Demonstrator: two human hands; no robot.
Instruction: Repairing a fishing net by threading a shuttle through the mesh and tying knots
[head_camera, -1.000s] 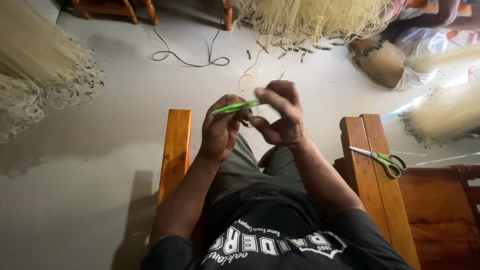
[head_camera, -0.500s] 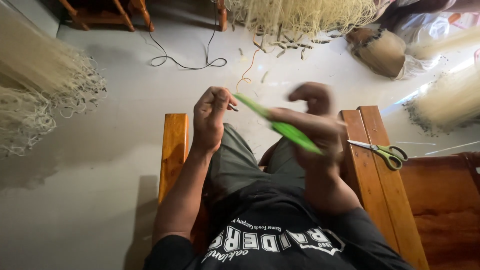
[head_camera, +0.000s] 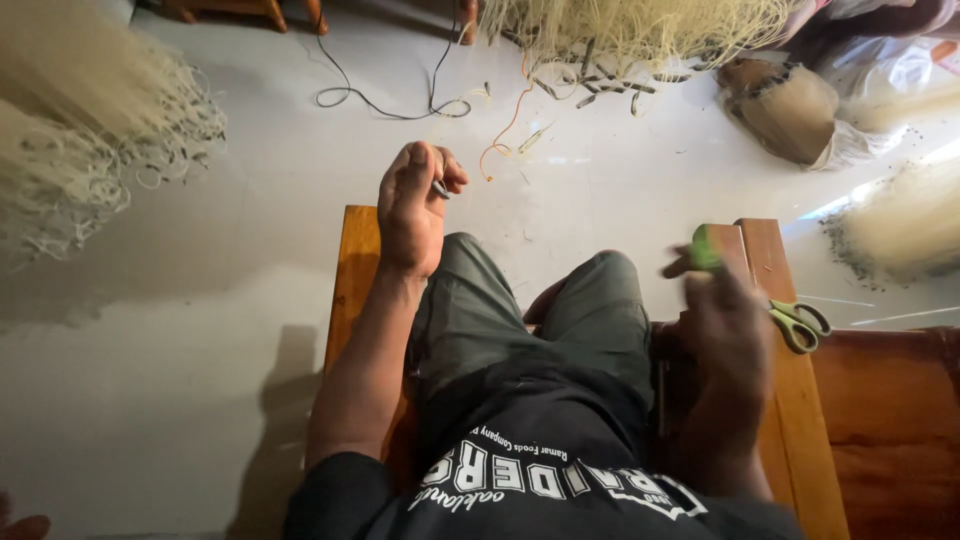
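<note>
Left hand (head_camera: 415, 205) raised, fingertips pinching small dark piece (head_camera: 440, 189); blurred right hand (head_camera: 725, 325) gripping green tool (head_camera: 705, 247), just beside green-handled scissors (head_camera: 798, 322) on wooden armrest (head_camera: 790, 400).

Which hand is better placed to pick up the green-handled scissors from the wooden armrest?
The right hand, probably. It hovers beside the scissors on the right armrest, though it holds a green tool. The left hand is raised over the other side, pinching something small.
</note>
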